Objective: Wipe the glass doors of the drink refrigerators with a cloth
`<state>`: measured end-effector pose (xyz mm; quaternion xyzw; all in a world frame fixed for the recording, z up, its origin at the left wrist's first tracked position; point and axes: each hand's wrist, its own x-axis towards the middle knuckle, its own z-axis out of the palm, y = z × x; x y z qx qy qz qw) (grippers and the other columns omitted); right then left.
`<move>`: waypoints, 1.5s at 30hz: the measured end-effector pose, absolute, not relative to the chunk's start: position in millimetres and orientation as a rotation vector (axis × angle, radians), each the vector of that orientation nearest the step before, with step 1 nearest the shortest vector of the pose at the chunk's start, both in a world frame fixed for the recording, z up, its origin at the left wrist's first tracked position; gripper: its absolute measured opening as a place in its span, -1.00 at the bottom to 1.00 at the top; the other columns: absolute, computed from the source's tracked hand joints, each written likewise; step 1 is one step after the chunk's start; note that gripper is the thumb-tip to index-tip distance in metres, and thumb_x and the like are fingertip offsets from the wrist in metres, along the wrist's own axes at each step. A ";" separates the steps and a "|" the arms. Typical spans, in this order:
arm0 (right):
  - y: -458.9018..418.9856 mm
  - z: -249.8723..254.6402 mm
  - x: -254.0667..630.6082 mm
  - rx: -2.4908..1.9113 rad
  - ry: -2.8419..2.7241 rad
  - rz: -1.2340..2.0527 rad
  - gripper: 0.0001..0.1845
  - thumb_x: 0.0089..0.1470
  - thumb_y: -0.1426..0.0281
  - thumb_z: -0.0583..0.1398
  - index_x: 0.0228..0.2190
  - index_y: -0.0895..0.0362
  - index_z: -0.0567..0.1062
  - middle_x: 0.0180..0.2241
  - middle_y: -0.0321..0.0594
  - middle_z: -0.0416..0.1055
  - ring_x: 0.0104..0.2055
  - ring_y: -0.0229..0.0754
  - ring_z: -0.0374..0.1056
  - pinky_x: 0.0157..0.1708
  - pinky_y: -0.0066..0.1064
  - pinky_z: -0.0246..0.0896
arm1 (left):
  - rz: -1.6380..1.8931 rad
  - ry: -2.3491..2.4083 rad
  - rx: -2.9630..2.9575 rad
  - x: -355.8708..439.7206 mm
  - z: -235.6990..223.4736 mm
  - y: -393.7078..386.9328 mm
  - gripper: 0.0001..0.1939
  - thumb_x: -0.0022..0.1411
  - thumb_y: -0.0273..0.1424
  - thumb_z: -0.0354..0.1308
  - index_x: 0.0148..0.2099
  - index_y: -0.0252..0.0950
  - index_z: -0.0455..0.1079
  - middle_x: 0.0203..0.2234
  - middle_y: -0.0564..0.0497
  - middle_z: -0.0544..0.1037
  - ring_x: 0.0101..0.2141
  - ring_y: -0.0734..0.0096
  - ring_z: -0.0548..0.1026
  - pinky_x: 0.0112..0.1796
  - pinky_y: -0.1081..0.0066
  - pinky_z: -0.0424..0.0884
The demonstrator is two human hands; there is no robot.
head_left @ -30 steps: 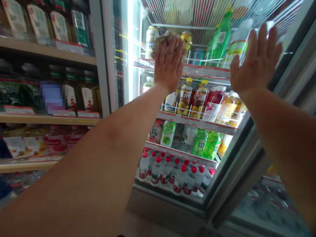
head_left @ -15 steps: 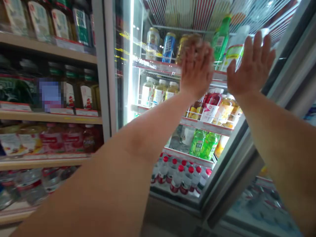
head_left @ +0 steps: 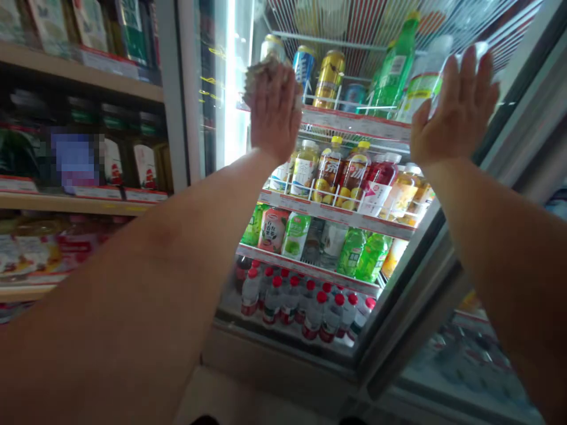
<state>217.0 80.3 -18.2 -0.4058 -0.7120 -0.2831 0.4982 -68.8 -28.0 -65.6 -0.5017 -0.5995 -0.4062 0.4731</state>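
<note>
My left hand [head_left: 274,118] is raised, its fingers laid over a crumpled, greyish-brown cloth [head_left: 259,82]. The cloth is held up flat against what looks like the glass door of a lit drinks fridge, in front of the top-shelf cans. My right hand [head_left: 452,112] is up at the right with fingers spread and palm forward, near the silver door frame [head_left: 500,130]. Behind it stand a clear bottle with a green label [head_left: 420,94] and a green bottle [head_left: 394,71]. Nothing shows in the right hand.
Inside the fridge are a gold can [head_left: 330,77], tea bottles [head_left: 354,174], green bottles [head_left: 374,257] and red-capped water bottles [head_left: 290,301]. A shelf rack [head_left: 80,203] with more bottles stands at the left. The floor [head_left: 239,401] shows below.
My left hand has moved left with the cloth, uncovering the gold can and tea bottles. My right hand stays nearly in place, still spread. The view has shifted slightly.
</note>
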 end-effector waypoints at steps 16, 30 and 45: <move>88.3 -26.6 220.6 -0.736 -1.656 -0.677 -0.23 0.21 0.32 -0.02 0.41 0.13 -0.01 0.49 -0.21 -0.22 0.52 0.02 -0.36 0.43 0.10 -0.42 | -0.840 -1.255 -1.577 87.0 -73.4 35.6 -0.25 0.36 -0.20 -0.19 0.52 -0.28 -0.15 0.47 0.14 -0.13 0.42 0.06 -0.50 0.40 -0.07 -0.31; 89.2 -26.5 220.0 -0.758 -1.639 -0.738 -0.19 0.19 0.32 0.04 0.42 0.16 -0.01 0.48 -0.19 -0.21 0.51 0.09 -0.31 0.43 0.08 -0.36 | -1.146 -1.430 -1.337 -55.5 -69.1 -31.7 -0.24 0.36 -0.09 -0.27 0.51 -0.23 -0.15 0.47 0.29 -0.20 0.45 0.38 -0.38 0.42 0.19 -0.47; 87.6 -31.6 221.1 -0.619 -1.642 -0.715 -0.33 0.34 0.29 -0.03 0.39 0.19 0.02 0.47 -0.07 -0.14 0.51 0.09 -0.30 0.41 0.15 -0.36 | -1.311 -1.590 -0.935 -64.0 -66.4 -0.9 -0.09 0.30 0.10 -0.49 0.51 -0.35 -0.30 0.48 0.30 -0.25 0.42 0.22 -0.51 0.33 0.17 -0.73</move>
